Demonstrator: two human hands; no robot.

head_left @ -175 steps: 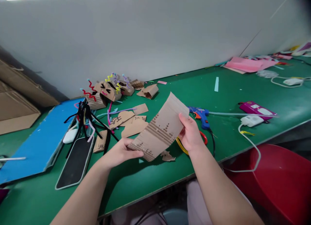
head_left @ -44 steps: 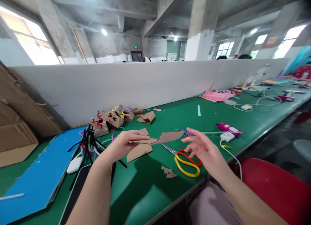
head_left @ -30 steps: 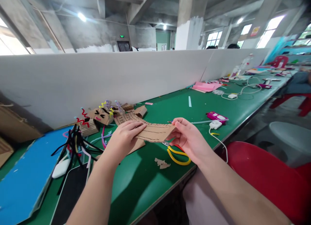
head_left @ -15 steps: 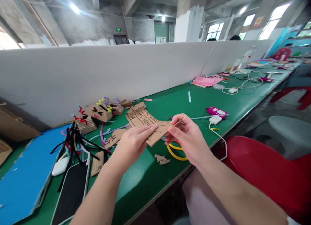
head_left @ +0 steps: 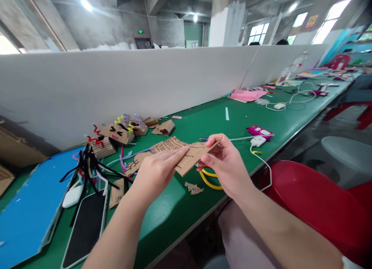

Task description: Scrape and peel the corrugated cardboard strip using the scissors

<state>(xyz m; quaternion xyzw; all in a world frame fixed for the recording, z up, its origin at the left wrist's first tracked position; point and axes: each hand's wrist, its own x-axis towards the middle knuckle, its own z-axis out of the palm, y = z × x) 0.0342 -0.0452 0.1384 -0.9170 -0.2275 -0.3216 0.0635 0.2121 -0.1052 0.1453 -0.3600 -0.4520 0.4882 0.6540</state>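
Cardboard piece [head_left: 190,161], one, brown, bearing black print and lines: you are holding it over the worktop [head_left: 162,234] at the centre of the dial, tilting toward you.

Left hand [head_left: 159,166]: grasping the piece from nine o'clock, fingers lying across its upper face, thumb hiding from view.

Right hand [head_left: 225,160]: pinching the edge at three o'clock between thumb and fingers.

Scissors, yellow handle [head_left: 205,182] showing: lying at five o'clock, partly hiding behind your right hand.

Torn scraps [head_left: 194,188], brown: lying at six o'clock.

Translucent stick [head_left: 247,137]: pointing out past your right hand, between two and three o'clock, its far end reaching a magenta device [head_left: 259,132]; a white adapter [head_left: 258,141] is resting just beside.

Pink sheets [head_left: 247,95]: lying between one and two o'clock, near the white partition [head_left: 130,79].

Cardboard figures [head_left: 119,134], with coiled stems: standing between nine and ten o'clock.

Black strips [head_left: 85,164]: bunching at nine o'clock.

Phone [head_left: 85,226], dark-screened: lying at eight o'clock.

Red stool [head_left: 308,199]: standing beyond the worktop edge, between three and four o'clock.
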